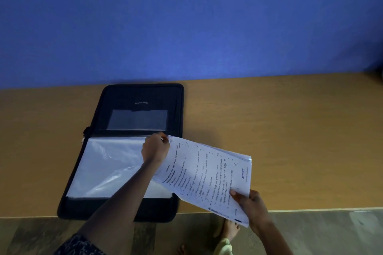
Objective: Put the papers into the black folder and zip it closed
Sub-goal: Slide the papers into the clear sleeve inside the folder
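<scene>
Black folder (124, 114) lies open flat on the wooden table (269, 120), against the blue wall (186, 16). Its near edge hangs slightly over the table's front edge. Upper half shows a dark inner cover with a clear pocket (137, 119); lower half holds clear plastic sleeves (107, 163) with white sheets in them. Zipper is undone; a small pull or tab sticks out at the left hinge.

Papers (207, 174) are a printed stack with handwritten marks and a blue "ENTERED" stamp, held tilted just right of the folder, left corner over the sleeves, right part over bare table and the table edge. Not inside the folder yet.

Left hand (155, 149) pinches the stack's far left corner, fingers closed on it, forearm crossing over the sleeves. Right hand (251, 207) grips the near right corner, thumb on top, fingers underneath.

Below the table: tiled floor (331, 234) and a bare foot (229, 230).
</scene>
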Motion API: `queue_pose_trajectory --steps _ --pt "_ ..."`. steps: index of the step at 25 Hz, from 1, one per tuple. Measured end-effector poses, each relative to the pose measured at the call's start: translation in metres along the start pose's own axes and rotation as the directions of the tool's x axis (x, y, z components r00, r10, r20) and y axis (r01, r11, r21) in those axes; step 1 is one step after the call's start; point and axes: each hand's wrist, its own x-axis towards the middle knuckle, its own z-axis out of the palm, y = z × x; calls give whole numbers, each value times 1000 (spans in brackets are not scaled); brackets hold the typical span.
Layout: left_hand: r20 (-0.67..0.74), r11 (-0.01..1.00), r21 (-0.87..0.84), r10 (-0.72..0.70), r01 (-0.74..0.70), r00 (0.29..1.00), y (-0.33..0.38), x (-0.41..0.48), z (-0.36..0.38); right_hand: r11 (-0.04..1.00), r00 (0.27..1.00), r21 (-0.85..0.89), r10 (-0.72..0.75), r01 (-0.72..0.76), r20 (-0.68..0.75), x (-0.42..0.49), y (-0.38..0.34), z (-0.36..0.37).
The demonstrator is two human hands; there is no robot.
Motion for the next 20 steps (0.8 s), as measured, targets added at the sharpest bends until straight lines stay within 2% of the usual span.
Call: queue_pose_trajectory --steps 4,8,11,15,17,20 --pt "9 997 -73 -36 36 999 7 11 -2 997 999 -68 -30 33 45 14 -19 -9" --pt "-9 997 -78 28 -29 1000 9 14 -3 995 995 -87 -37 45 92 21 -24 -10" --pt "-5 997 17 78 -77 997 3 2 -5 999 993 -25 26 -23 117 29 -21 -7" --pt "180 939 285 142 -190 973 -26 -36 -6 992 980 54 101 -111 171 39 -16 -3" --pt "208 886 416 127 -205 970 -41 -59 -10 988 974 78 117 -134 194 41 -13 -2" --pt "200 847 509 58 -154 978 -62 -84 -20 984 967 90 128 -151 220 41 -11 -4"
